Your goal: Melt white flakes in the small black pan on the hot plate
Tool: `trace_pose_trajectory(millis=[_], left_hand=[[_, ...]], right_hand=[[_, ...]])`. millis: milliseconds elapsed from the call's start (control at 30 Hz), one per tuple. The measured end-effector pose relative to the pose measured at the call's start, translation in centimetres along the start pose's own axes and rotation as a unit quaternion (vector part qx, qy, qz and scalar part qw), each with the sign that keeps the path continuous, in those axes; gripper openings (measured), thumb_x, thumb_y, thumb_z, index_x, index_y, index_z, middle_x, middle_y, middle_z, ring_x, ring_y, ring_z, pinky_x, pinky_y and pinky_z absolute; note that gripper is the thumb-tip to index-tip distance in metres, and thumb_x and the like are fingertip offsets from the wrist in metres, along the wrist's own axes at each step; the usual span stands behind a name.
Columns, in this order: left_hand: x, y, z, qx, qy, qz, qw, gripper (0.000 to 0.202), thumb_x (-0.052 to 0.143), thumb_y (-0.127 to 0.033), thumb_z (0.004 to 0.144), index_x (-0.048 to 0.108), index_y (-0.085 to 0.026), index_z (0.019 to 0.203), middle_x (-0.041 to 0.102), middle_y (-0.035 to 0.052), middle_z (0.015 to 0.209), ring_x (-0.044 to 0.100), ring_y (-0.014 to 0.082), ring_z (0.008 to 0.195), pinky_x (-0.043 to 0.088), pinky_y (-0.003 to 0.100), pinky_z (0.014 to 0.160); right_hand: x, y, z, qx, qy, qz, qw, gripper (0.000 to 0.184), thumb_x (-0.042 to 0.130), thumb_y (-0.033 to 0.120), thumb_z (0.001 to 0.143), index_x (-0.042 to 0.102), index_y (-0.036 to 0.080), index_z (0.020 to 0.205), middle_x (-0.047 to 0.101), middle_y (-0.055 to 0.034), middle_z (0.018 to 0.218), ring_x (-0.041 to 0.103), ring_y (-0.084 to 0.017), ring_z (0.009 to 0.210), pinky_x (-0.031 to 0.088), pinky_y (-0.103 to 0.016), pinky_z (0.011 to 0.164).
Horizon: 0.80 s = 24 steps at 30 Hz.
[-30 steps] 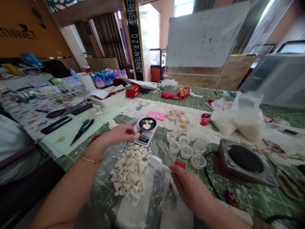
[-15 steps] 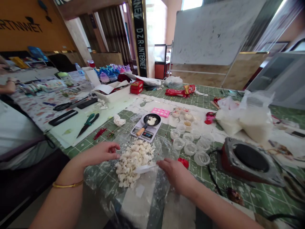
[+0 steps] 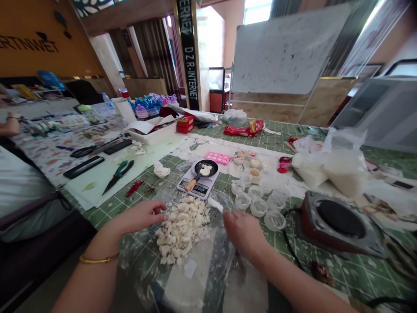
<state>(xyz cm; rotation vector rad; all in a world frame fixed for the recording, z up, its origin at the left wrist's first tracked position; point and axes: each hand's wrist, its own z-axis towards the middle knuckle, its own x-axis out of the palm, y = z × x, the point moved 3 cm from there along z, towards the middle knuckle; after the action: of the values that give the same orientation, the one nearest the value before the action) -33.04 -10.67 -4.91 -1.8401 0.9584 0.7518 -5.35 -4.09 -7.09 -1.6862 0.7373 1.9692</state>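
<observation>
A pile of white wax chunks point(image 3: 182, 228) lies on clear plastic film point(image 3: 195, 274) over the green cutting mat. My left hand point(image 3: 143, 215) rests at the pile's left edge, fingers curled with their tips touching the chunks. My right hand point(image 3: 243, 230) is closed on a small white spoon point(image 3: 215, 204), whose bowl points up and left over the pile's far right side. Beyond the pile a small black pan point(image 3: 205, 168) with white pieces in it sits on a digital scale point(image 3: 197, 184).
Several small clear cups point(image 3: 257, 204) stand right of the scale, with a red hot plate point(image 3: 339, 221) further right and bags of white material point(image 3: 332, 167) behind. Green scissors point(image 3: 119, 171) lie at left. Another person's sleeve point(image 3: 19, 191) is at the left edge.
My left hand drew back from the pan handle to the pile's left edge. My right hand dipped the spoon into the pile, then lifted it toward the pile's far side.
</observation>
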Motion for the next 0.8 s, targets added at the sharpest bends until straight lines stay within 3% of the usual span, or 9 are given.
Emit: trace_pose_trajectory(millis=[100,233,333,433,600,700,800], left_hand=[[-0.3,-0.2,-0.1,0.009,0.003,0.009,1.000,0.050,0.046,-0.057,0.072,0.059,-0.018,0.099,0.063,0.0047,0.087,0.058,0.0197,0.079,0.042,0.027,0.068],[-0.4,-0.1,0.0,0.007,0.002,0.021,1.000,0.048,0.046,-0.056,0.073,0.058,-0.017,0.099,0.063,0.0046,0.086,0.058,0.0199,0.079,0.042,0.026,0.068],[-0.5,-0.5,0.4,0.013,-0.011,0.008,1.000,0.045,0.046,-0.054,0.074,0.057,-0.019,0.099,0.064,0.0035,0.086,0.058,0.0189,0.079,0.041,0.025,0.066],[-0.8,-1.1,0.8,0.014,-0.058,0.004,0.998,0.036,0.045,-0.050,0.075,0.058,-0.019,0.086,0.063,0.0018,0.078,0.057,0.0170,0.072,0.040,0.024,0.061],[-1.7,-1.9,1.4,-0.007,-0.149,0.033,0.988,0.029,0.044,-0.044,0.075,0.056,-0.018,0.071,0.057,-0.0004,0.062,0.052,0.0150,0.059,0.034,0.023,0.053],[-1.8,-2.3,1.7,0.034,-0.157,0.008,0.987,0.027,0.044,-0.040,0.076,0.061,-0.020,0.078,0.063,0.0020,0.079,0.056,0.0174,0.075,0.039,0.025,0.064],[-1.9,-2.2,1.9,0.032,-0.171,-0.037,0.984,0.029,0.047,-0.040,0.074,0.063,-0.022,0.091,0.064,0.0028,0.098,0.057,0.0190,0.087,0.041,0.026,0.073]], right_hand=[[0.7,1.6,0.3,-0.091,0.006,0.013,0.996,0.024,0.036,0.012,0.085,0.057,0.013,0.097,0.063,-0.0087,0.074,0.057,-0.018,0.067,0.037,-0.026,0.057],[0.9,1.3,0.8,-0.040,-0.024,0.020,0.999,0.027,0.034,0.012,0.087,0.054,0.011,0.105,0.063,-0.0097,0.078,0.058,-0.018,0.073,0.039,-0.027,0.063],[0.9,1.4,1.3,-0.054,0.005,0.047,0.997,0.021,0.038,0.011,0.085,0.056,0.013,0.096,0.063,-0.0085,0.079,0.058,-0.018,0.072,0.039,-0.026,0.062],[0.7,1.9,1.8,-0.082,0.017,0.081,0.993,0.018,0.037,0.013,0.086,0.055,0.015,0.089,0.063,-0.0066,0.079,0.058,-0.017,0.072,0.039,-0.025,0.062],[0.5,1.8,3.2,-0.037,0.000,0.083,0.996,0.019,0.037,0.014,0.087,0.055,0.015,0.091,0.063,-0.0081,0.083,0.059,-0.017,0.077,0.040,-0.025,0.065],[0.3,2.1,3.2,-0.081,0.009,0.081,0.993,0.018,0.039,0.013,0.086,0.056,0.015,0.090,0.063,-0.0060,0.081,0.058,-0.016,0.075,0.041,-0.025,0.065],[-0.7,2.0,1.7,-0.083,-0.006,0.053,0.995,0.024,0.040,0.009,0.083,0.055,0.012,0.101,0.063,-0.0071,0.083,0.058,-0.018,0.076,0.043,-0.028,0.066]])
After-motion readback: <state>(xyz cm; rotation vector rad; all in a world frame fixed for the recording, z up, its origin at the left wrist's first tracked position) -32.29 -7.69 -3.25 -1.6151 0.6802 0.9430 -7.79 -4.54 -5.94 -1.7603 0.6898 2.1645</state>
